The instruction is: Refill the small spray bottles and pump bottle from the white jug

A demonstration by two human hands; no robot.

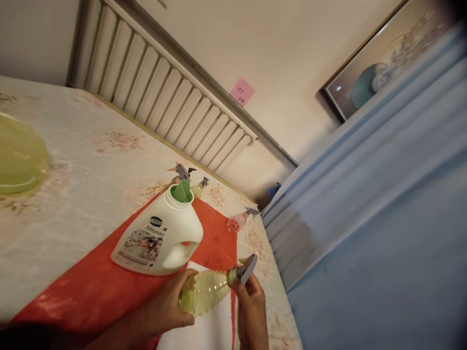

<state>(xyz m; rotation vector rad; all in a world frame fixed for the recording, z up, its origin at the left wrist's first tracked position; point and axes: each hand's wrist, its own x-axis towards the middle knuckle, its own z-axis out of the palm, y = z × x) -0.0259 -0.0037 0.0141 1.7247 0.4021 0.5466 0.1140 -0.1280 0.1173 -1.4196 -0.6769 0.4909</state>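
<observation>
My left hand [175, 306] is wrapped round the lower body of a clear plastic spray bottle [206, 291], which looks yellowish-green and lies tilted sideways. At its neck, the fingers of my right hand [251, 304] close on the grey trigger head [248, 270]. I cannot tell whether the head is fully screwed on. Just beyond my left hand stands a large white jug [153, 238] with a side handle, a flowery label and a green pouring spout [182, 191]; no cap covers its mouth. A white sheet or cloth [197, 333] lies beneath the bottle.
A red mat [69, 299] covers part of the flowered tablecloth [83, 189]. Behind the jug are spray bottles [200, 188], and a pink one [237, 222] stands right. A yellow basin [22, 155] is far left. Blue curtain [365, 233] hangs right; a radiator [164, 92] lines the wall.
</observation>
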